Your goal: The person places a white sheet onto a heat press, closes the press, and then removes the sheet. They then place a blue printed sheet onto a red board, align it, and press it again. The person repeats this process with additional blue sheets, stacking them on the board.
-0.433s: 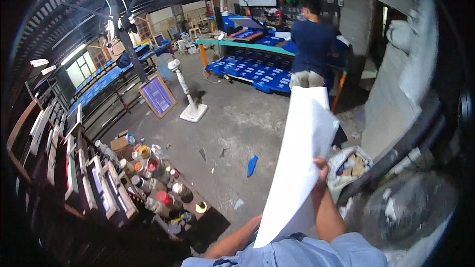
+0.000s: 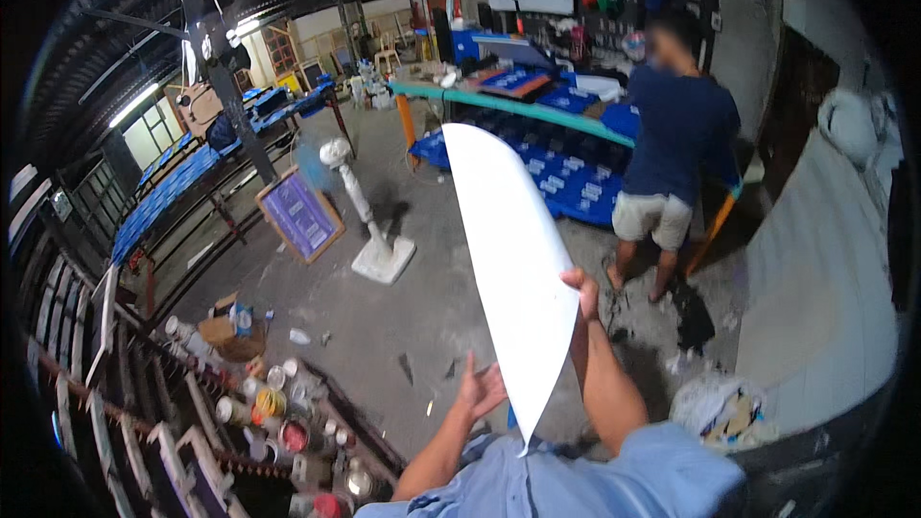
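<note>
A large white sheet [image 2: 508, 278], bowed and tapering toward me, stands up in front of my body, its lower tip by my blue shirt. My right hand [image 2: 583, 293] grips the sheet's right edge, thumb and fingers closed on it. My left hand [image 2: 480, 386] is beside the sheet's lower left edge with its fingers spread, palm toward the sheet.
A co-worker [image 2: 676, 153] stands at the teal-edged table [image 2: 513, 110] holding blue printed pieces. A white fan [image 2: 369, 221], a framed purple screen [image 2: 299, 213], paint containers [image 2: 293, 432], wooden frames [image 2: 158, 412], a long table [image 2: 168, 201], boards [image 2: 806, 259] and a sack [image 2: 720, 403] surround me.
My view has swung slightly. The sheet's top has tipped leftward, my right hand has moved up and left in view, and my spread left hand has come into view. The co-worker's posture has turned.
</note>
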